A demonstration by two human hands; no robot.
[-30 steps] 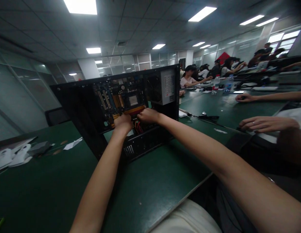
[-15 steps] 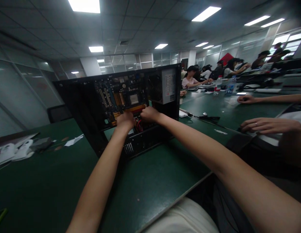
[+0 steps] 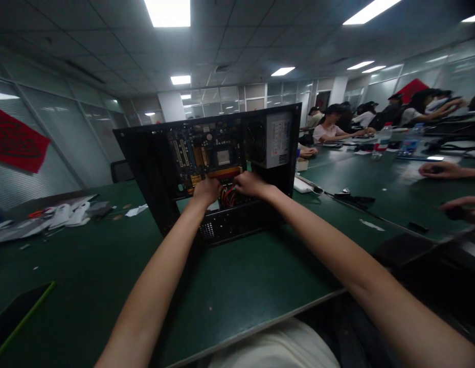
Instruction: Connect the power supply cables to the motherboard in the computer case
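Observation:
An open black computer case (image 3: 245,221) stands on the green table, its inside facing me. The motherboard (image 3: 209,137) is mounted within, and a silver power supply (image 3: 278,140) sits at the upper right. My left hand (image 3: 207,190) is closed at the left end of an orange-red strip (image 3: 224,173) on the board's lower edge. At its right end my right hand (image 3: 251,184) is closed too, fingers curled. The strip looks like memory slots or a memory module; my fingers hide what they grip. Red and black wires (image 3: 230,197) hang just below, between my hands.
To the left lie white gloves (image 3: 79,213), a grey block (image 3: 99,209) and a green-edged dark object (image 3: 24,319). On the right are a white power strip (image 3: 303,185), cables, bottles (image 3: 382,139) and a co-worker's hands (image 3: 440,169). Other people sit farther back.
The view has turned left, so the case and my hands appear farther right. Both hands stay at the same strip. The neighbour's near hand has shifted toward the right edge.

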